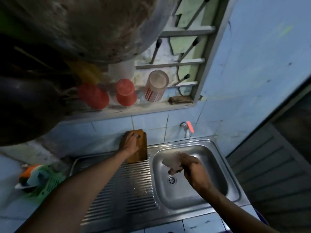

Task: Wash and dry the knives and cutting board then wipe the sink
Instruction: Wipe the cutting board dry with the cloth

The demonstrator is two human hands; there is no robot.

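Two bare forearms reach forward over a stainless-steel sink [223, 167] set in a blue-tiled counter [198, 223]. Nearest the viewer lies the ribbed draining board [124, 189], wet and flecked with debris. To its left, on the counter, a green plastic basket [48, 184] holds an orange-and-white item, too blurred to identify. The right hand [191, 170] is over the basin, just above the drain [172, 180]; its fingers are curled around a pale, crumpled cloth [171, 161], which is bunched in the grip. Whether the cloth touches the basin floor cannot be told. Farther back, the left hand [132, 142] rests on the wooden cutting board [141, 148], fingers bent over its upper face near the top edge. The board stands upright at the rear of the draining board, leaning against the tiled wall. To the right, a wall tap [186, 129] with an orange-red lever projects above the rim of the basin. Beyond, on the window ledge [134, 111], stand two inverted red cups [126, 92] and an inverted clear glass with red stripes [155, 86]. A barred window [185, 63] closes the view, and dark pans hang at upper left.
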